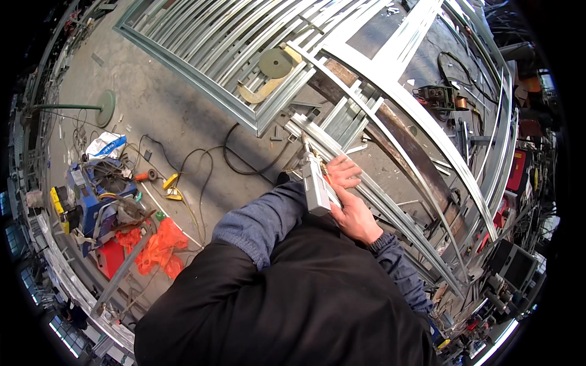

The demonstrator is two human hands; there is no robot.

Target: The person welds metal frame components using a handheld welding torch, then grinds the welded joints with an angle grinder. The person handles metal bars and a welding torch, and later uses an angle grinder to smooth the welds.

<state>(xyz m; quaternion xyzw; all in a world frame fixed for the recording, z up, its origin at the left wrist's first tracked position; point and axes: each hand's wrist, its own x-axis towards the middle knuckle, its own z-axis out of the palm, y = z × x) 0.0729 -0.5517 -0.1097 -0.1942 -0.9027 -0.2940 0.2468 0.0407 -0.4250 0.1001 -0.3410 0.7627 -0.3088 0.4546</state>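
Observation:
My right hand (360,218) is closed around the grey, box-bodied welding gun (317,194), its thumb side against the rear. The gun's narrow nozzle points away from me, down at the end of a galvanized steel profile (390,213) that runs diagonally toward the lower right. From the left, my sleeved arm passes behind the gun, which hides part of my left hand (343,171). The visible fingers of that hand lie stretched across the profile, close beside the gun. Shorter steel channels (348,122) sit just beyond the nozzle.
A large slatted steel frame (201,85) fills the far side, with a yellow C-shaped piece (268,91) on its corner. Black cable (229,161) loops over the floor. At left are a blue machine (91,201), orange plastic (162,247) and a green round-based stand (106,108).

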